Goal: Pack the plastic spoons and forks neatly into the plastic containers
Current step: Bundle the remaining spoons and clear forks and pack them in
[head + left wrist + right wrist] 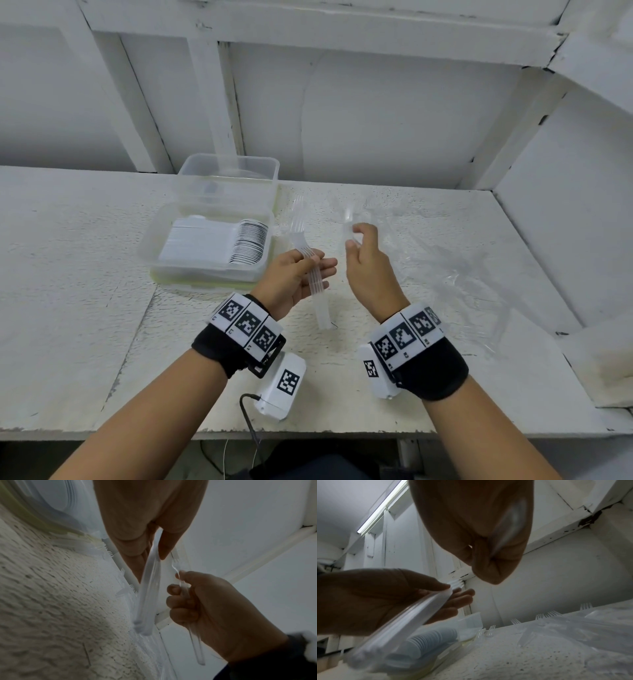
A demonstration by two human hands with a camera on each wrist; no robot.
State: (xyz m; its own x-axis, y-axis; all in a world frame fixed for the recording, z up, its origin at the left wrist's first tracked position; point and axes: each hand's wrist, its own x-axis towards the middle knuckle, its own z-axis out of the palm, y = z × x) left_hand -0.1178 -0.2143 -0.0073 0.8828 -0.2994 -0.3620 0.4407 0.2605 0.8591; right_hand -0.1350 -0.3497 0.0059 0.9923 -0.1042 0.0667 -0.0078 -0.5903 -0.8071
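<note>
My left hand is palm-up over the table and grips a stack of clear plastic forks, tines pointing away from me. To its right, my right hand pinches a single clear fork between thumb and fingers. The left wrist view shows the stack hanging from my left fingers and the single fork in my curled right hand. A clear container to the left holds rows of white spoons. Loose clear forks lie beside it.
An empty clear container stands behind the spoon container, against the white wall. Crumpled clear plastic wrap with more forks covers the table's right side. A white ledge rises at the right edge.
</note>
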